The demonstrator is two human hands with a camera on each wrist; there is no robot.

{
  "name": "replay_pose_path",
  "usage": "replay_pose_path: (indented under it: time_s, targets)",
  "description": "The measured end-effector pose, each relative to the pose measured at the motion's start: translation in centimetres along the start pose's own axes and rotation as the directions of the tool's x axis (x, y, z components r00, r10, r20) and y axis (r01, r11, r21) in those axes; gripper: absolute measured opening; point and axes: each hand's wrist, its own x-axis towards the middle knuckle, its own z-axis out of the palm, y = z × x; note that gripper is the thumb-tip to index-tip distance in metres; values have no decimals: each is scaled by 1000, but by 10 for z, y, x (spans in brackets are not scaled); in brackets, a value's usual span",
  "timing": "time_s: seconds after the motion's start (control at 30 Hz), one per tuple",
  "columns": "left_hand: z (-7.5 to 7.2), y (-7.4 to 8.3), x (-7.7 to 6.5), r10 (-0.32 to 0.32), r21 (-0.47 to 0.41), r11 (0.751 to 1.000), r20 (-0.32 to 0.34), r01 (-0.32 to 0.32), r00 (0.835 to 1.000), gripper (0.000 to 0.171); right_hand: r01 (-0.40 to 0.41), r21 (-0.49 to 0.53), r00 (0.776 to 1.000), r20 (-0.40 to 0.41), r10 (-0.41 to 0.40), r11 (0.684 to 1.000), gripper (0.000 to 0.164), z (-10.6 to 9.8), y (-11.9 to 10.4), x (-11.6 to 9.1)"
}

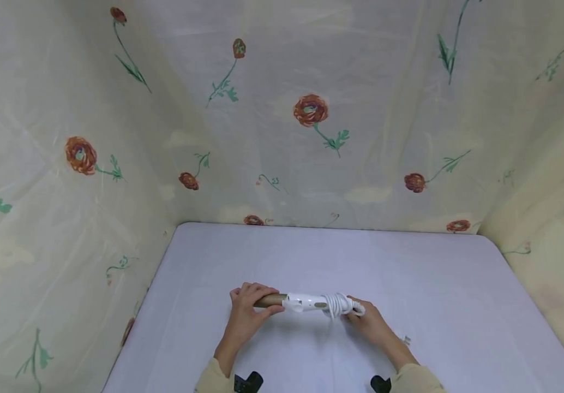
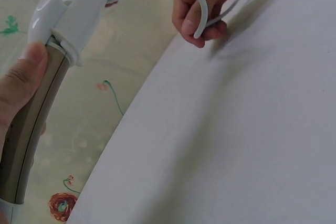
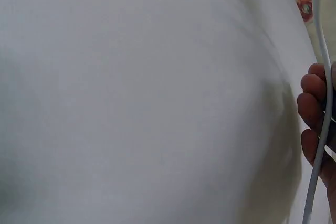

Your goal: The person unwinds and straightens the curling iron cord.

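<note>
A curling iron (image 1: 304, 302) with a white handle and a gold barrel (image 2: 39, 114) is held level above the white table. My left hand (image 1: 246, 314) grips the barrel, thumb near where it meets the handle. White cord (image 1: 336, 304) is wound in several loops round the handle's right end. At that end my right hand (image 1: 371, 323) pinches a length of the cord, which crosses its curled fingers (image 3: 311, 106) in the right wrist view. Behind that hand the plug (image 1: 406, 340) hangs over the table; it also shows in the left wrist view.
The white table (image 1: 331, 251) has rounded far corners. Pale cloth with a flower print (image 1: 282, 153) hangs close behind it and along both sides. Dark wrist mounts (image 1: 249, 382) show at the bottom, by the sleeves.
</note>
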Motion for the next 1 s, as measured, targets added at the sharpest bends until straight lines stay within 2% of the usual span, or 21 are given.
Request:
replay_pose_path:
  time_s: [0.13, 0.23, 0.3, 0.43, 0.6, 0.7, 0.8, 0.9, 1.0]
  targets:
    - [-1, 1, 2, -21, 15, 1000, -16, 22, 1000, 37, 15, -50, 999, -43, -17, 999, 20, 10, -5, -7]
    - [0, 2, 5, -33, 41, 999, -36, 35, 999, 38, 37, -61, 998, -46, -40, 997, 24, 15, -12, -9]
    - [0, 2, 6, -40, 59, 997, -48, 42, 998, 38, 38, -23, 999, -35, -38, 999, 25, 17, -16, -11]
    - [1, 2, 9, -35, 82, 996, -67, 40, 997, 38, -10, 135, 1000, -24, 14, 991, 28, 22, -23, -18]
    - [3, 2, 10, -14, 100, 995, -94, 23, 995, 39, -38, 347, 997, -44, 57, 937, 26, 26, -36, -33]
    - [4, 3, 9, -14, 111, 993, -102, 26, 995, 38, -42, 480, 994, -67, 84, 876, 24, 27, -43, -42]
    - [5, 4, 8, -28, 122, 992, -110, 41, 994, 37, -70, 578, 987, -79, 141, 813, 32, 29, -51, -52]
    - [6, 6, 7, -50, 123, 990, -116, 64, 992, 37, -85, 607, 978, -99, 181, 790, 34, 29, -60, -59]
    - [7, 7, 6, -71, 119, 989, -117, 85, 991, 36, -57, 616, 975, -137, 178, 786, 30, 29, -67, -63]
